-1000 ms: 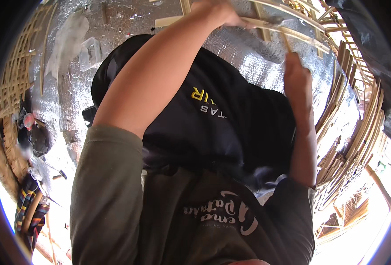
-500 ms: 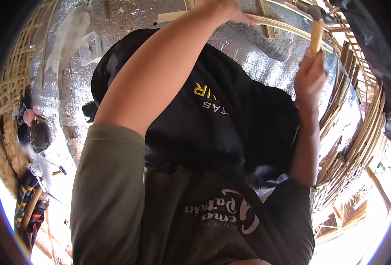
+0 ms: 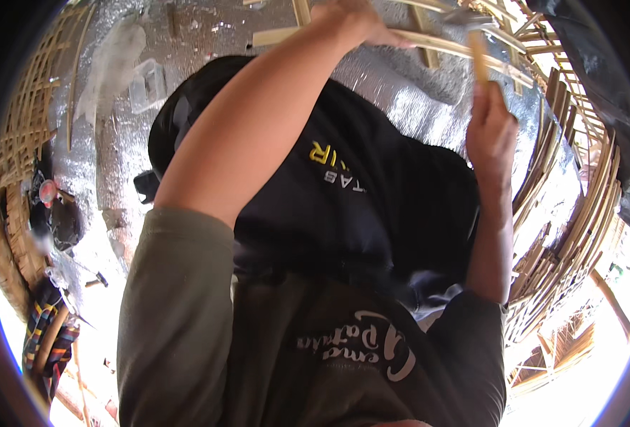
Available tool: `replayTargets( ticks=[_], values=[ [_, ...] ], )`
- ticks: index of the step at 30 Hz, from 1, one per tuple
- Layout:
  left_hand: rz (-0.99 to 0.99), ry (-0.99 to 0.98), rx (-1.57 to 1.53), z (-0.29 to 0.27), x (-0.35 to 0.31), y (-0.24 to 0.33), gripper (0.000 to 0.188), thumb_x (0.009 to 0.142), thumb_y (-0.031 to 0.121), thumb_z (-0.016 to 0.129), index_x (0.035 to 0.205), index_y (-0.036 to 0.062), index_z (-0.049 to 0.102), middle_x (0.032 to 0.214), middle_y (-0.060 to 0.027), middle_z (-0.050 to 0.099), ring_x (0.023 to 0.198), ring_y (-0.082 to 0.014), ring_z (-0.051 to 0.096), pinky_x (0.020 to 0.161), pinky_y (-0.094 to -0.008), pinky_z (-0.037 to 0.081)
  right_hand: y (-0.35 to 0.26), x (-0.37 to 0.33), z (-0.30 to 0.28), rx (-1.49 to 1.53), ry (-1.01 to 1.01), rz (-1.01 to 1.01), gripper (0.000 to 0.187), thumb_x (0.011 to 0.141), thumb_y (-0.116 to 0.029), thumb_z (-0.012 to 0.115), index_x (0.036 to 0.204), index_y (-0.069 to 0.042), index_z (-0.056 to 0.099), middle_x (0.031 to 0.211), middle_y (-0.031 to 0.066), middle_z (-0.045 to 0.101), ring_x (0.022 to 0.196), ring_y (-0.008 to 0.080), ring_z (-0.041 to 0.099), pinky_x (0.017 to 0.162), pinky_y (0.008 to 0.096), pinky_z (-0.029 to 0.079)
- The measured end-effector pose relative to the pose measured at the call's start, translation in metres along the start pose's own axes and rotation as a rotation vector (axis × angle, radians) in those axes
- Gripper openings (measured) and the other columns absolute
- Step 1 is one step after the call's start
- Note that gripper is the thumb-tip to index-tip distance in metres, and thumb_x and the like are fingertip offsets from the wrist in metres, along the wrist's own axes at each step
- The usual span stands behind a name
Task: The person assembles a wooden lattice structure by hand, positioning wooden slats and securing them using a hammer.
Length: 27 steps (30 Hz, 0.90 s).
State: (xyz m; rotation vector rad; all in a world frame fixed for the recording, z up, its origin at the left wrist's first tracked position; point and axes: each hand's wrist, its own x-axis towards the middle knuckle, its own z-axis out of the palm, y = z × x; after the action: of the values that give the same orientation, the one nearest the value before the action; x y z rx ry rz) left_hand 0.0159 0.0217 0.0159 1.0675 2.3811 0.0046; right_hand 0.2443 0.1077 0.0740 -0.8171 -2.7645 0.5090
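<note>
My right hand (image 3: 491, 135) is closed around the wooden handle of a hammer (image 3: 478, 60). The hammer's metal head is blurred and lies over the right part of a lattice of pale bamboo strips. At the top edge, my left hand (image 3: 354, 21) rests on the long crosswise bamboo strip (image 3: 443, 48). Its thumb side shows along that strip, while its other fingers are mostly hidden. Shorter strips, such as a crossing strip (image 3: 426, 50), run under or over the long one.
Black trousers (image 3: 315, 213) cover my bent legs below the lattice. A clear plastic box (image 3: 146, 87) lies on the shiny silvery floor covering (image 3: 115, 160). Bundled bamboo sticks (image 3: 578, 213) curve along the right, and woven bamboo (image 3: 27, 107) lines the left. A small hammer-like tool (image 3: 98, 279) lies lower left.
The hammer has swung left and slightly down, its head now nearer the long strip. My right hand has shifted a little left with it. My left hand stays almost where it was.
</note>
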Motion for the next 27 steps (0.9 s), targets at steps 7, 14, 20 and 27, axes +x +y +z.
replayTargets(
  ticks=[7, 14, 20, 27],
  values=[
    [-0.008, -0.008, -0.093, -0.005, -0.008, 0.008, 0.122, 0.065, 0.086, 0.057, 0.145, -0.0019, 0.031, 0.148, -0.0255, 0.034, 0.138, -0.0377, 0.032, 0.114, -0.0409, 0.029, 0.025, -0.004, 0.016, -0.183, -0.032, -0.095, 0.021, 0.100, -0.021, 0.050, 0.096, 0.000, 0.054, 0.054, 0.0183, 0.054, 0.050, 0.0365, 0.060, 0.048, 0.0451, 0.046],
    [-0.062, -0.246, 0.009, -0.008, 0.002, 0.002, 0.126, 0.067, 0.087, 0.051, 0.151, -0.0005, 0.014, 0.153, -0.0228, 0.026, 0.143, -0.0384, 0.019, 0.116, -0.0421, 0.023, 0.013, -0.012, -0.024, 0.316, 0.130, 0.277, 0.032, 0.103, -0.028, 0.042, 0.084, -0.004, 0.050, 0.059, 0.0031, 0.051, 0.048, 0.0083, 0.048, 0.043, 0.0267, 0.035],
    [-0.099, -0.048, -0.104, 0.013, 0.003, 0.002, 0.108, 0.052, 0.094, 0.055, 0.113, 0.0059, 0.069, 0.114, -0.0112, 0.067, 0.111, -0.0277, 0.063, 0.090, -0.0420, 0.051, 0.065, -0.026, -0.024, 0.863, 0.201, 0.597, 0.033, 0.104, -0.032, 0.039, 0.080, -0.009, 0.043, 0.057, -0.0045, 0.034, 0.043, 0.0038, 0.030, 0.038, 0.0216, 0.023],
    [-0.084, 0.004, -0.003, 0.025, 0.017, -0.005, 0.115, 0.055, 0.094, 0.054, 0.127, 0.0040, 0.059, 0.129, -0.0143, 0.060, 0.120, -0.0306, 0.057, 0.095, -0.0439, 0.049, 0.104, -0.018, -0.029, 1.353, 0.312, 0.700, 0.033, 0.102, -0.038, 0.044, 0.089, -0.009, 0.045, 0.063, -0.0030, 0.036, 0.049, 0.0063, 0.033, 0.043, 0.0226, 0.027]
  ],
)
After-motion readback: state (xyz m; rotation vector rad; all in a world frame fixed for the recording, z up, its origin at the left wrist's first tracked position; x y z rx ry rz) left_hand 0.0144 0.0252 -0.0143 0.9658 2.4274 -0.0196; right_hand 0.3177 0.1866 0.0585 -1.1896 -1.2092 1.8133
